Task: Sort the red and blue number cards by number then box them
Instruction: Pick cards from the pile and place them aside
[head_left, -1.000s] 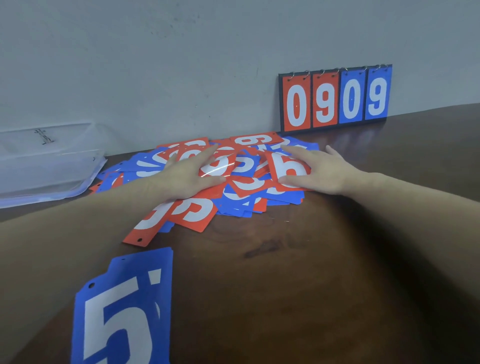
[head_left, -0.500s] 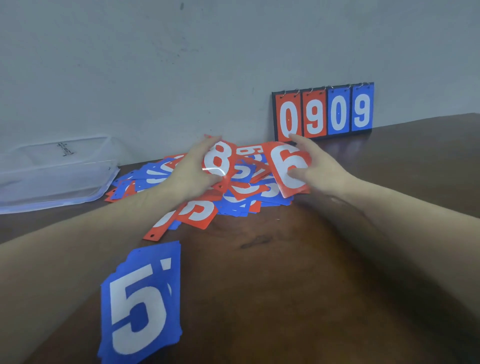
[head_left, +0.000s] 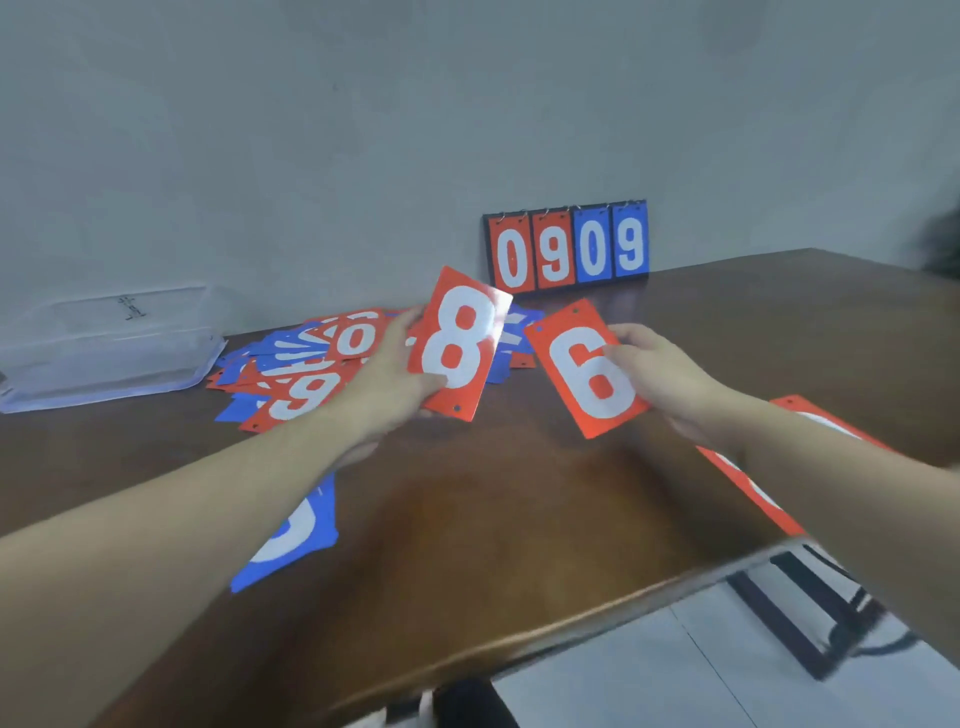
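Observation:
My left hand (head_left: 387, 379) holds a red 8 card (head_left: 460, 343) upright above the table, face toward me. A red 6 card (head_left: 587, 369) is gripped by my right hand (head_left: 662, 374) and lifted, tilted to the left. Behind both hands lies a loose pile of red and blue number cards (head_left: 301, 364) on the brown table (head_left: 519, 519). A blue card (head_left: 291, 535) rests near my left forearm, partly hidden by it. Under my right forearm lies a red card (head_left: 748, 478). The clear plastic box (head_left: 104, 343) stands at the far left.
A flip scoreboard (head_left: 569, 244) reading 0909 leans on the grey wall at the back. The table's front edge (head_left: 597, 597) runs diagonally at lower right, with pale floor and a dark metal frame (head_left: 810, 608) below it.
Both hands went from pressing flat on the pile to lifting one card each: the 8 on the left, the 6 on the right. They now hold them higher and nearer. The view shifted left.

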